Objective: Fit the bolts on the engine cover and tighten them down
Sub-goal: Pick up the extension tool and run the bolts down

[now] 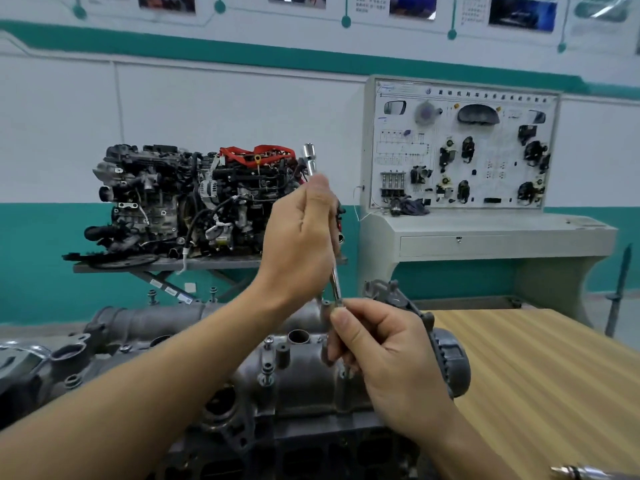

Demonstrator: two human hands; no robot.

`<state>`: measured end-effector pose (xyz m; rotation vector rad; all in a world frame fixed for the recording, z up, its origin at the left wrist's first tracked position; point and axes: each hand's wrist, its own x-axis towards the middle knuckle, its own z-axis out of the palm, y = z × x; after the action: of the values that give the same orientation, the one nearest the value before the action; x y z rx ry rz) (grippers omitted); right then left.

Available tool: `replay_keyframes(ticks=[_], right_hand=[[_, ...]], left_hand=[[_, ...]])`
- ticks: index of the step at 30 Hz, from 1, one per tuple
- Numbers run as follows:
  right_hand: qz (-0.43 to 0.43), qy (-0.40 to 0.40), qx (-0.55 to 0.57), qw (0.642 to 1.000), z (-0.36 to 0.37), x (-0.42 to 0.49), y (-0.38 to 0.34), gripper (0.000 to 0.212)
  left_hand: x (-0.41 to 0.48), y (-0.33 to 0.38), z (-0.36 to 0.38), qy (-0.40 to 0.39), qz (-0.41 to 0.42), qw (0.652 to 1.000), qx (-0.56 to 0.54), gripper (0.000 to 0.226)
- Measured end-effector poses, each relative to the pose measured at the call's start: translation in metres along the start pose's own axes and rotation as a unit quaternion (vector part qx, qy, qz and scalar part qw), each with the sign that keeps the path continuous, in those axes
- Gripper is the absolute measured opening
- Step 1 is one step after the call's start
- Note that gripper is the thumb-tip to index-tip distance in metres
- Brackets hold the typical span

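Gripping a long chrome socket driver (pixel 309 154) held nearly upright over the engine cover (pixel 304 372), the left hand (pixel 301 244) has its fingers wrapped round the upper shaft. The right hand (pixel 381 344) pinches the lower end between thumb and fingertips just above the cover's right part. Whether a bolt sits in the tip cannot be told, as the fingers hide it. One flanged bolt (pixel 266 372) stands seated near the cover's middle. Such bolts look small, light and hard, easy to fumble, and are probably best taken by the head and started by hand to avoid cross-threading. The driver's polished shaft looks slippery, so steadying it low down seems wise. The cast cover looks stiff and heavy, unlikely to shift. To the cover's right runs a wood-grain bench top (pixel 540 368). Behind the cover a second engine (pixel 180 199) rests on a lift table, a grey training panel (pixel 460 147) stands further right, and a teal-and-white wall (pixel 225 98) closes the room.
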<state>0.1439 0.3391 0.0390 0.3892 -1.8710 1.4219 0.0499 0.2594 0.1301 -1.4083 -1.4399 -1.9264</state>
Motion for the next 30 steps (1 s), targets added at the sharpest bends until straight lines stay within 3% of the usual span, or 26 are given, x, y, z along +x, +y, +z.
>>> replay_keyframes(ticks=[3, 5, 11, 22, 30], right_hand=[[0.019, -0.028, 0.005, 0.999, -0.009, 0.003, 0.008, 0.024], [0.029, -0.033, 0.012, 0.999, -0.013, 0.007, 0.011, 0.025], [0.031, -0.021, 0.030, 0.999, -0.027, 0.015, 0.018, 0.029], [0.102, -0.029, 0.182, 0.978, -0.024, 0.016, 0.023, 0.028], [0.126, -0.048, 0.346, 0.928, -0.016, 0.015, 0.020, 0.026]], left_hand=[[0.004, -0.005, -0.005, -0.088, -0.011, 0.995, 0.049, 0.052], [0.006, -0.008, -0.009, -0.105, -0.055, 0.993, 0.019, 0.048], [0.009, -0.010, -0.022, -0.083, -0.108, 0.985, -0.102, 0.034], [0.009, -0.009, -0.025, -0.053, -0.108, 0.986, -0.119, 0.033], [0.007, -0.008, -0.023, -0.060, -0.114, 0.987, -0.097, 0.035]])
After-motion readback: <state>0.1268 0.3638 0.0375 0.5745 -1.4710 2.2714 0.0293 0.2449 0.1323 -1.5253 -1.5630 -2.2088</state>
